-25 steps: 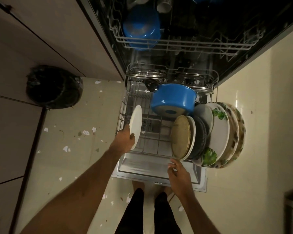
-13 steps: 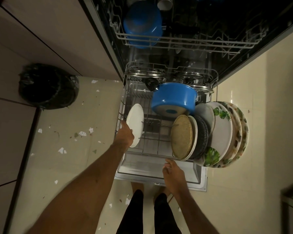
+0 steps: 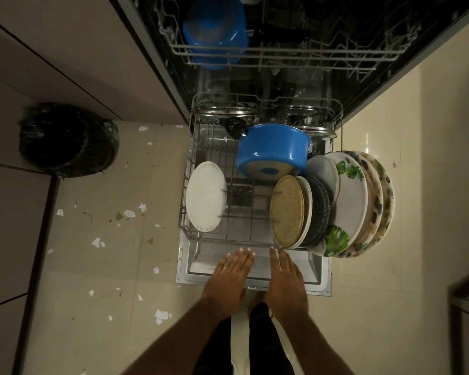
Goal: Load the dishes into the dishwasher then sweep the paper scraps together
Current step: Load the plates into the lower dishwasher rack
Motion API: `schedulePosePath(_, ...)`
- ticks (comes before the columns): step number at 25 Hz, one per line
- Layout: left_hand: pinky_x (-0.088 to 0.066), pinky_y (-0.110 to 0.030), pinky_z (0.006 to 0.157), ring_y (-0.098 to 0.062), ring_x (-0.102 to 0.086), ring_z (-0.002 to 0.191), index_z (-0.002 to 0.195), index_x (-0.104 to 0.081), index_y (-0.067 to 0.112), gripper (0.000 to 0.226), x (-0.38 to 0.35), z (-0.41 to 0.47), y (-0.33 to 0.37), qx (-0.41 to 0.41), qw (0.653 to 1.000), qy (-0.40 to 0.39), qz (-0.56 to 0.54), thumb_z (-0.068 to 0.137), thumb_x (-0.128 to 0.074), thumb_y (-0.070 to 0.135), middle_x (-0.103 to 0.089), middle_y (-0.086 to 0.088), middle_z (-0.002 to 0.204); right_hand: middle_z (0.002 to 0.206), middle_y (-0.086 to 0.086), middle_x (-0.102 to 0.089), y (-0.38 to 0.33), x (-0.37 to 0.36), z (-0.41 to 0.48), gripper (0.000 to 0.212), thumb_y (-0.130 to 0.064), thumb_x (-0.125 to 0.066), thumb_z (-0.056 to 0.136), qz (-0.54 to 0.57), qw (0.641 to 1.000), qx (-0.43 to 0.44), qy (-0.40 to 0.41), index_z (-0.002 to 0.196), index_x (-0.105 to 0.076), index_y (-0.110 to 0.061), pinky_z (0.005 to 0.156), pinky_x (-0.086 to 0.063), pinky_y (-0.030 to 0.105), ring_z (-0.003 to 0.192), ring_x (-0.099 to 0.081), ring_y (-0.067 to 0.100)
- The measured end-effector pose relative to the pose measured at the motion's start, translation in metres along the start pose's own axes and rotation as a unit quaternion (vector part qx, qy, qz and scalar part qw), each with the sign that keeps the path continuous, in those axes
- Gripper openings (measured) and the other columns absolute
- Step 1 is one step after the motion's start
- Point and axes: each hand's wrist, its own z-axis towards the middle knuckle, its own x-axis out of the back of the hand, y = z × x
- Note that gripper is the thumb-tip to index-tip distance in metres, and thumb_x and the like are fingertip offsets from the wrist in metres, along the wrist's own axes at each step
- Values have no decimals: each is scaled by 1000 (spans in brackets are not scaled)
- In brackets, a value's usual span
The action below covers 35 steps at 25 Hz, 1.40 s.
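At the bottom of the frame a person stands over the open dishwasher door [image 3: 198, 269], both forearms reaching forward. The left hand [image 3: 232, 274] and the right hand [image 3: 284, 277] lie side by side above the door, palms down, fingers straight and close together, holding nothing. Their fingertips come up to the front rail of the lower rack [image 3: 228, 242]; I cannot tell whether they touch it.

In the rack, left of centre in the frame, a white plate [image 3: 206, 196] stands on edge between the tines, apart from everything else. To the right a row of plates stands packed together: a tan woven plate [image 3: 287, 211] foremost, a dark patterned plate [image 3: 320, 207] behind it, then large leaf-print plates [image 3: 349, 201] leaning out past the rack's right side. Just beyond them a blue pot [image 3: 274, 152] lies tipped on its side, its base facing the person. Two metal lids [image 3: 228, 112] stand at the back of the rack.

Farther up, in the dark of the machine, the upper rack [image 3: 282, 54] holds a blue bowl [image 3: 214, 31] at its left end.

Off to the left of the frame, paper scraps [image 3: 129, 213] lie scattered over the pale floor [image 3: 65, 280] — small white bits, well apart from one another — and a black bin bag [image 3: 68, 139] sits against the cabinets at the upper left.
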Motion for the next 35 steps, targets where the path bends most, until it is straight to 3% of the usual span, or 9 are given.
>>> schedulePosePath(3, 9, -48, 128, -28, 20, 157, 160, 24, 15, 95, -13, 4, 21, 90, 995, -35, -3, 103, -45, 47, 31, -7, 166, 171, 1, 21, 8, -9, -9, 102, -18, -60, 97, -23, 999, -2, -29, 160, 19, -22, 125, 6, 39, 159, 14, 23)
schedulePosePath(5, 10, -48, 127, -30, 20, 157, 160, 23, 12, 101, -5, 15, 24, 135, 990, -49, -4, 100, -51, 45, 28, -10, 167, 168, 0, 23, 10, -14, -7, 99, -20, -57, 99, -39, 999, 0, -29, 158, 21, -23, 125, 10, 40, 158, 17, 24)
schedulePosePath(10, 15, -46, 124, -29, 24, 155, 159, 22, 10, 104, 19, 39, 20, 141, 989, -49, -15, 97, -51, 48, 33, -10, 162, 173, 7, -7, 17, -27, 7, 105, -19, -73, 87, -59, 998, -4, -24, 165, -3, -15, 126, -12, 48, 159, -7, 29)
schedulePosePath(13, 15, -47, 126, -28, 25, 154, 161, 18, 11, 96, 25, 26, 25, 118, 990, -58, -39, 92, -25, 62, 31, -8, 161, 166, 13, -37, 12, -26, 2, 106, -18, -82, 76, -34, 999, -6, -5, 163, -21, -9, 122, -28, 47, 153, -37, 30)
schedulePosePath(18, 7, -43, 129, -22, 26, 155, 160, 23, 15, 93, 7, 7, 20, 124, 988, -6, -87, 102, -46, 32, 41, -3, 161, 174, 11, -13, 11, -24, 10, 103, -17, -72, 85, -47, 998, -21, 21, 167, -10, -10, 128, -17, 44, 160, -20, 29)
schedulePosePath(24, 15, -42, 126, -25, 34, 151, 156, 26, 8, 111, 0, 15, 32, 134, 986, -8, -94, 73, -3, 75, 41, -7, 161, 171, 9, 27, 11, -26, 9, 107, -32, -60, 97, -49, 998, -12, -29, 162, 23, -13, 131, 1, 44, 161, 14, 28)
schedulePosePath(27, 15, -44, 123, -31, 24, 155, 160, 16, 7, 114, -7, 23, 35, 157, 984, 4, -88, 74, -8, 79, 31, -10, 166, 174, 11, 18, 10, -33, 16, 121, -35, -75, 88, -58, 998, -28, -7, 165, 16, -11, 129, -10, 48, 161, 3, 33)
schedulePosePath(30, 21, -44, 122, -29, 35, 151, 155, 33, 12, 107, -4, 37, 31, 173, 982, -10, -77, 84, -19, 74, 45, -7, 158, 173, 11, 22, 12, -40, 32, 137, -40, -83, 81, -50, 998, -43, -2, 163, 24, -15, 128, -16, 49, 161, 0, 36)
schedulePosePath(35, 19, -46, 123, -29, 36, 151, 151, 40, 13, 110, 21, 74, 12, 180, 981, 45, -54, 97, -47, 52, 48, -8, 158, 170, 5, 32, 5, -5, 79, 120, -11, -68, 88, -25, 999, -21, 15, 162, 25, -16, 128, -26, 49, 162, -3, 36)
